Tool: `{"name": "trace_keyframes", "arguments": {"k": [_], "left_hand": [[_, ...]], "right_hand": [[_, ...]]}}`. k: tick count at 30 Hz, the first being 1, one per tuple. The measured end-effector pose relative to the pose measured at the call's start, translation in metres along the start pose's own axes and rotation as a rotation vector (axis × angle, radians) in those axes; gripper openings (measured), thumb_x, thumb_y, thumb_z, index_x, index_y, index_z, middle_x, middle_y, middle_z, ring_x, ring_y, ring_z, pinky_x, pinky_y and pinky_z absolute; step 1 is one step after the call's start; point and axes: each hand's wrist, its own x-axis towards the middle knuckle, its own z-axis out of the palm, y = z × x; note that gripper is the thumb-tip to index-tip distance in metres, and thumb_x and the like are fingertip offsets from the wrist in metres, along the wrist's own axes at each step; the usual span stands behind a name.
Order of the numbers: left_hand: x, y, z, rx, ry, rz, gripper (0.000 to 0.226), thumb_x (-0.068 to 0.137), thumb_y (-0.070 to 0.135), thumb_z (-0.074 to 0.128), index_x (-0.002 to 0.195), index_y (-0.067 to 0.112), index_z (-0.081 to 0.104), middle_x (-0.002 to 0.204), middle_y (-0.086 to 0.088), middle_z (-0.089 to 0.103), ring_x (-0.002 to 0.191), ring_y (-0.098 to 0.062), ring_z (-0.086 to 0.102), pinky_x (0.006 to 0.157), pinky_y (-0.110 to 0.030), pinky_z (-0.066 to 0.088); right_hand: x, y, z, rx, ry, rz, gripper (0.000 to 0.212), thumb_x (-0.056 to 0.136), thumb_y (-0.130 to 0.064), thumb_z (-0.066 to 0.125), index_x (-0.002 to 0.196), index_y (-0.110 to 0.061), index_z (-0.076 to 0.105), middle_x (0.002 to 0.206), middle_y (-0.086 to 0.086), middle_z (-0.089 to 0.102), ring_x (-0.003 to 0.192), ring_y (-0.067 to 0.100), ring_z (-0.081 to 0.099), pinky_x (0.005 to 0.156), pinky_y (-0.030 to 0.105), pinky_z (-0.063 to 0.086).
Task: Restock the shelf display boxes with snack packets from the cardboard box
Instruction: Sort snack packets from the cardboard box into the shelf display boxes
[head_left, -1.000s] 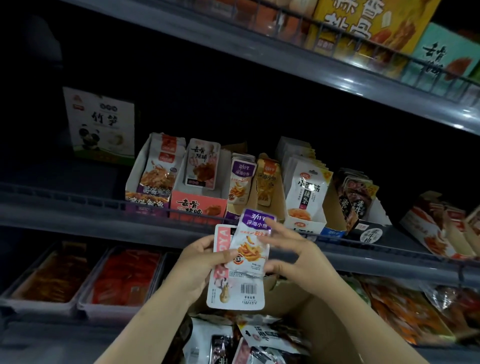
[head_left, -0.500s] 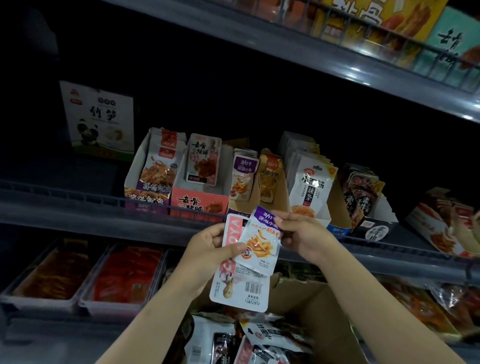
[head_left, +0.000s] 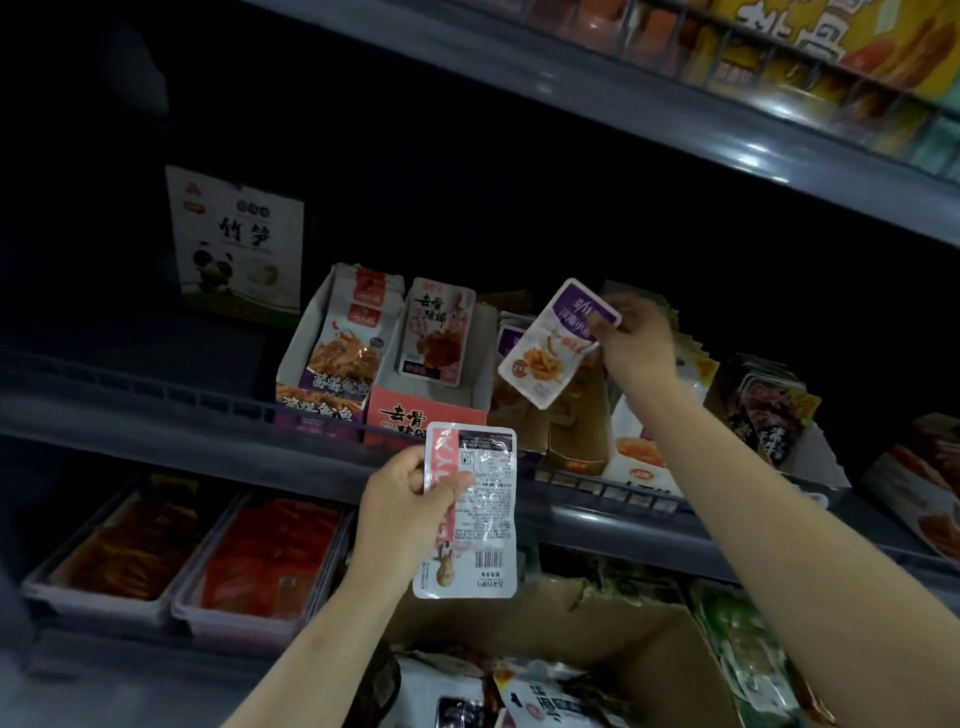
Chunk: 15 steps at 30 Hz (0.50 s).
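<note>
Dim, shadowy — glare top right

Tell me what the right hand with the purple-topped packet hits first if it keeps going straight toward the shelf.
Probably the matching purple-topped packets standing in the cardboard display box just behind the white purple-topped snack packet that the right hand pinches; depth is unclear.

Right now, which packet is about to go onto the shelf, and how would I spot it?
Look at the middle shelf, at the row of display boxes behind its front rail. Just above them, the right hand pinches a small white packet by its top corner. It alone hangs tilted in the air, with a purple top band and orange strips pictured, unlike the pink-edged packet held lower.
</note>
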Motion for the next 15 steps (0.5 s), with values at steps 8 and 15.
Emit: {"name": "trace_keyframes", "arguments": {"k": [8,15], "left_hand": [[0.006,0.001,-0.004,0.032,0.026,0.001,0.011,0.086,0.016,0.071,0.089,0.024,0.064,0.078,0.012,0.074,0.07,-0.003,0.071,0.053,-0.014,0.052],[0.007,0.001,-0.005,-0.018,0.023,-0.02,0.012,0.087,0.012,0.07,0.088,0.022,0.064,0.071,0.017,0.073,0.066,-0.002,0.071,0.048,-0.012,0.048]], "right_hand": [[0.024,0.02,0.048,-0.401,-0.216,-0.041,0.029,0.093,-0.019,0.06,0.119,-0.008,0.06,0.121,0.012,0.063,0.111,0.028,0.058,0.073,0.025,0.037],[0.028,0.037,0.058,-0.547,-0.194,-0.224,0.025,0.089,-0.016,0.062,0.112,-0.007,0.065,0.118,0.013,0.062,0.106,0.031,0.059,0.077,0.027,0.041]]}}
